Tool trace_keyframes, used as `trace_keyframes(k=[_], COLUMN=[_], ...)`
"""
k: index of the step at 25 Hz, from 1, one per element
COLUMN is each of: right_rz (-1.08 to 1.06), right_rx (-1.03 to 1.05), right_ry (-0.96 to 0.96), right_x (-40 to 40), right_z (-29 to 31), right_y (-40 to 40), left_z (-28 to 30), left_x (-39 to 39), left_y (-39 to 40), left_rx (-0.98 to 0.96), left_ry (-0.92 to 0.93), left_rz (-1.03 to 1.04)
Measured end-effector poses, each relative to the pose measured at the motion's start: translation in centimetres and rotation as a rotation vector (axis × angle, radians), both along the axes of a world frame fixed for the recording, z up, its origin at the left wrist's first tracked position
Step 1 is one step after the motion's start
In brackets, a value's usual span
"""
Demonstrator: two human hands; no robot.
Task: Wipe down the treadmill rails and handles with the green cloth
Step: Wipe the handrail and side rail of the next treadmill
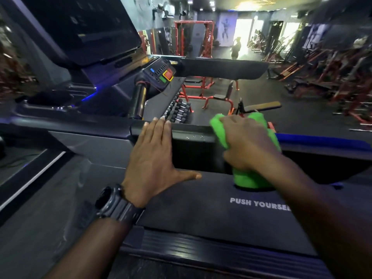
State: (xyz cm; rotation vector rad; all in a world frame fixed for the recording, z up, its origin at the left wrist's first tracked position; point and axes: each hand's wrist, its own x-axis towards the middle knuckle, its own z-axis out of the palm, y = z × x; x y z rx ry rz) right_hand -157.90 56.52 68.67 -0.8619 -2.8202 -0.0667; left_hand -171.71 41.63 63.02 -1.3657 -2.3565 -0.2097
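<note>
The green cloth (251, 178) is draped over the treadmill's dark side rail (193, 135), and my right hand (247, 141) grips it there with fingers curled over the rail's top. My left hand (155, 156), with a black watch on its wrist, lies flat with straight fingers on the same rail just to the left, thumb spread toward the cloth. An upright cylindrical handle (138, 101) rises beside the control panel (161, 74) with red and green buttons. The treadmill belt cover (221, 214) reads "PUSH YOURSE...".
The big console screen (80, 27) towers at upper left. A padded crossbar (223, 69) runs across the middle. Beyond the rail are a dumbbell rack (179, 111), red benches and racks (193, 37), and a person (235, 49) standing far back in the gym.
</note>
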Motion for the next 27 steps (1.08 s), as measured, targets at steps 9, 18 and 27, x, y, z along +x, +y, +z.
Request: trace_keyframes(k=[9, 18, 27], right_rz=[0.039, 0.071, 0.143], right_rx=[0.000, 0.021, 0.077], right_ry=[0.048, 0.086, 0.048], right_x=[-0.6, -1.4, -4.4], right_z=[-0.7, -1.2, -0.7], right_y=[-1.7, -2.2, -3.5], left_z=[0.4, -0.2, -0.7], left_x=[-0.7, -1.2, -2.5], left_y=[-0.8, -2.1, -3.8], left_rx=[-0.013, -0.005, 0.095], left_ry=[0.003, -0.025, -0.063], left_rz=[0.013, 0.081, -0.047])
